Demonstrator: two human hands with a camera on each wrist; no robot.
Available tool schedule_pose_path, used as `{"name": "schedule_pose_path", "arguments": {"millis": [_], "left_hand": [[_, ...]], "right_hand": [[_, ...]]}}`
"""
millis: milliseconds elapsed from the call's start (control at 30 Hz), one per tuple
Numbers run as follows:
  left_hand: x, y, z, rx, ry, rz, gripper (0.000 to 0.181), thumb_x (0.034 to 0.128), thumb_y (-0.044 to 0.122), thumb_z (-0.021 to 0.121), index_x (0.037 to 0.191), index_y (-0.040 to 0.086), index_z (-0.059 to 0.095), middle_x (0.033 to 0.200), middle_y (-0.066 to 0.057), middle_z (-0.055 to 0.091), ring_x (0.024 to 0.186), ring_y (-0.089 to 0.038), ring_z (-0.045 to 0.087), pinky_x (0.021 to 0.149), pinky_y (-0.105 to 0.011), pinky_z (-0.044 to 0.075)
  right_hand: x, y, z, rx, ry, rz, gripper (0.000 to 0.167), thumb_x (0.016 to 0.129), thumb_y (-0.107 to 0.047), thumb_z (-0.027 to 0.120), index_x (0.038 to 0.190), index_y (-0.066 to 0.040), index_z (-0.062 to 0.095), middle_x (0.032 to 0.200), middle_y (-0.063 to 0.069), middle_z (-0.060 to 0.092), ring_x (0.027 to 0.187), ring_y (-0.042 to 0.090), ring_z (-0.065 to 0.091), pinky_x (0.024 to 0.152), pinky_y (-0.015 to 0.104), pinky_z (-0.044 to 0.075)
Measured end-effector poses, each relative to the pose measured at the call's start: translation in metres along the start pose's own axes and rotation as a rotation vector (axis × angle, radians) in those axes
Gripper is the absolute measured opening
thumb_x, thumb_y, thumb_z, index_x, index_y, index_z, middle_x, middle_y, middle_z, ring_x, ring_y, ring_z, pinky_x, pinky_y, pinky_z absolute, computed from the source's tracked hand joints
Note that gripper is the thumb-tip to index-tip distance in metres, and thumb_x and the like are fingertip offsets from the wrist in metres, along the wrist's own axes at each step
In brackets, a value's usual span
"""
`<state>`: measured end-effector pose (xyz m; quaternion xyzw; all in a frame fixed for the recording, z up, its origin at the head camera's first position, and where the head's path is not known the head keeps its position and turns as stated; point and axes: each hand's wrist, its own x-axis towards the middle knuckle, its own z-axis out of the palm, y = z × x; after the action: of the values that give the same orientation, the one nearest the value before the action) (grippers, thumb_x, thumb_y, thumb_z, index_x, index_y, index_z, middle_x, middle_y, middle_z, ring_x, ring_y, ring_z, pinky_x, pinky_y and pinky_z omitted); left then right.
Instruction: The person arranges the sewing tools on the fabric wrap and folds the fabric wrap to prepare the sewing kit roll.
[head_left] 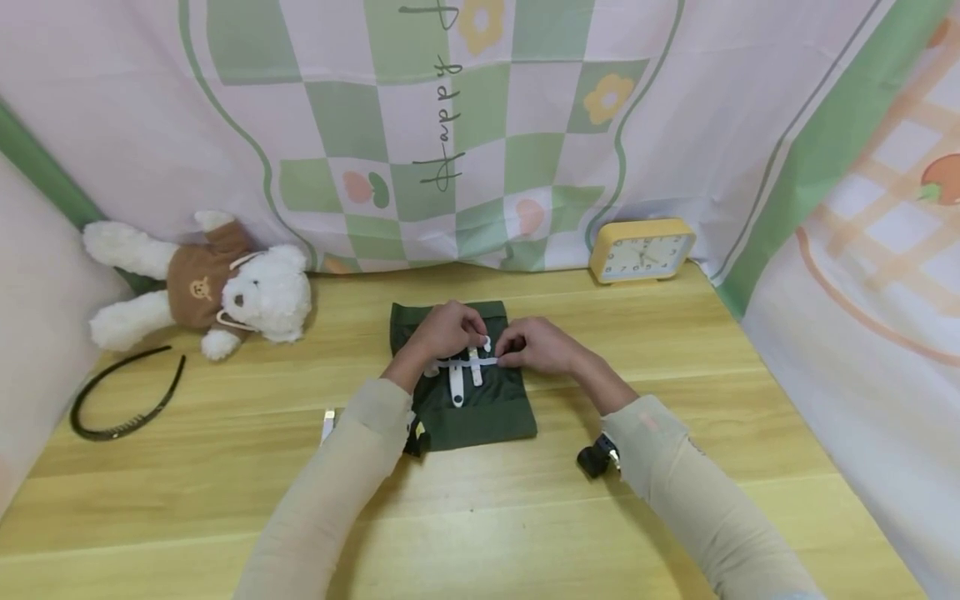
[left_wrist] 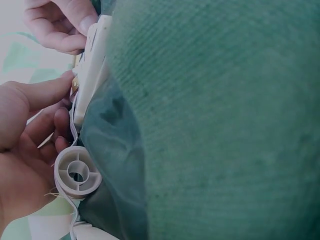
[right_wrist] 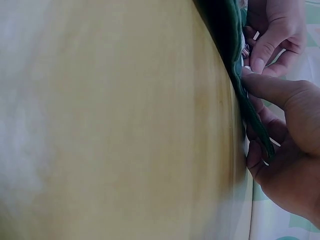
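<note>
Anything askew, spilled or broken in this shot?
Two mild oddities in the head view: the teddy bear lies down, legs pointing left, rather than sitting up, and the "Happy" lettering on the backdrop runs sideways, bottom to top. No spill or damage visible on the green fabric.

The head camera looks forward and down from above the counter, far enough back to take in both forearms. The wrist cameras sit much closer, their views turned sideways (bare counter fills most of the right one). All three views share the left hand, right hand and green cloth.
</note>
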<state>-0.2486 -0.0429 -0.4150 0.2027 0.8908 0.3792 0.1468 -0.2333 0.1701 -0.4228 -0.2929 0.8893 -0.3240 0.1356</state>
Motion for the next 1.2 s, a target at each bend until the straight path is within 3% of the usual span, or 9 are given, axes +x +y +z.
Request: {"name": "schedule_pose_path", "arguments": {"millis": [400,833,1200], "left_hand": [[-0.0011,-0.0015,-0.0023,-0.032,-0.067,0.037,0.009,0.0968,0.013,0.071,0.096,0.008,0.078,0.089,-0.002,0.073,0.08,-0.019,0.064,0.076,-0.035,0.053],[-0.0011,-0.0021,-0.0019,0.001,-0.116,0.057,0.009,0.0962,0.012,0.072,0.096,0.009,0.08,0.092,-0.001,0.074,0.08,-0.017,0.064,0.074,-0.033,0.052],[-0.0036,-0.0019,-0.0016,0.013,-0.115,0.044,0.01,0.0955,0.013,0.073,0.098,0.009,0.082,0.094,-0.001,0.075,0.083,-0.016,0.065,0.076,-0.032,0.053]], "right_hand": [[-0.0005,-0.0028,-0.0012,0.011,0.001,0.018,0.003,0.091,-0.012,0.078,0.094,-0.01,0.079,0.093,0.001,0.068,0.084,0.015,0.062,0.077,0.034,0.052],[-0.0014,-0.0029,-0.0006,0.009,0.0,0.014,0.005,0.091,-0.012,0.078,0.094,-0.008,0.079,0.092,0.001,0.069,0.083,0.015,0.061,0.077,0.034,0.051],[-0.002,-0.0027,-0.0002,0.005,-0.002,0.013,0.004,0.091,-0.011,0.077,0.094,-0.01,0.079,0.093,0.0,0.069,0.084,0.015,0.062,0.077,0.035,0.052]]}}
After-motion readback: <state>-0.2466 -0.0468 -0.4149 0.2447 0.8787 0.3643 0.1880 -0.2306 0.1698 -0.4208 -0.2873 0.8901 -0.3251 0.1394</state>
